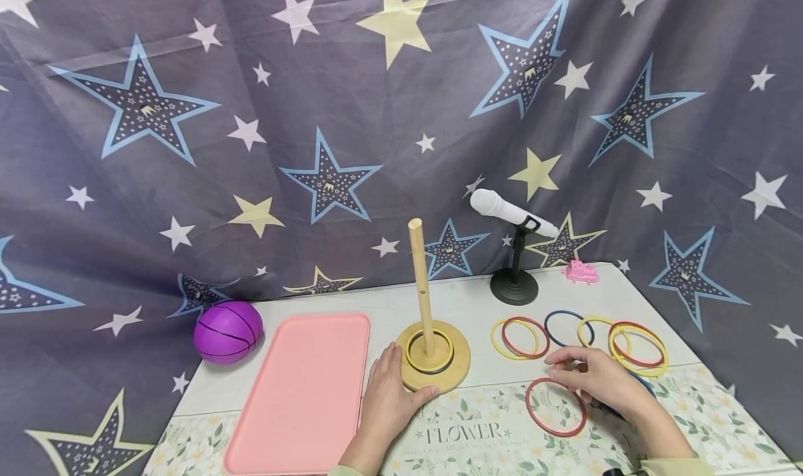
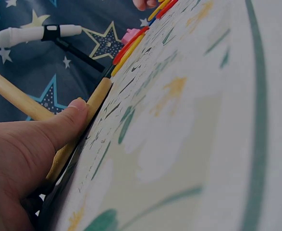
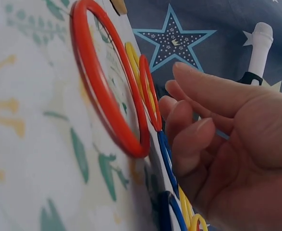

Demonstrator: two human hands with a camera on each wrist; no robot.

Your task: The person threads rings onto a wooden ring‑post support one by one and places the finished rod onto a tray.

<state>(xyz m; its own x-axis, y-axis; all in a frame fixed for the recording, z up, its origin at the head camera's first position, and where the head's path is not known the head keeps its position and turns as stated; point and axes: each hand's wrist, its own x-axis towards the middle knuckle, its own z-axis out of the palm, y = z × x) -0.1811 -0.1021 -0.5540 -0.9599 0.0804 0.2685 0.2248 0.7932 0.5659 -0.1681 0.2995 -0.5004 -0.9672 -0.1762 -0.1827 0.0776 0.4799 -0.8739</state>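
My left hand holds the round base of a wooden ring-toss stand, fingers along its left side and thumb at its front edge. From the base rises an upright post; a yellow ring and a dark ring lie around its foot. Over the right side of the table hovers my right hand, fingers loosely bent and holding nothing. Just left of it a red ring lies flat, apart from the fingers in the right wrist view. A blue ring is partly hidden under that hand.
Several rings overlap behind the right hand, among them a yellow ring and a blue ring. A white microphone on a black stand, a pink toy, a pink tray and a purple ball stand around.
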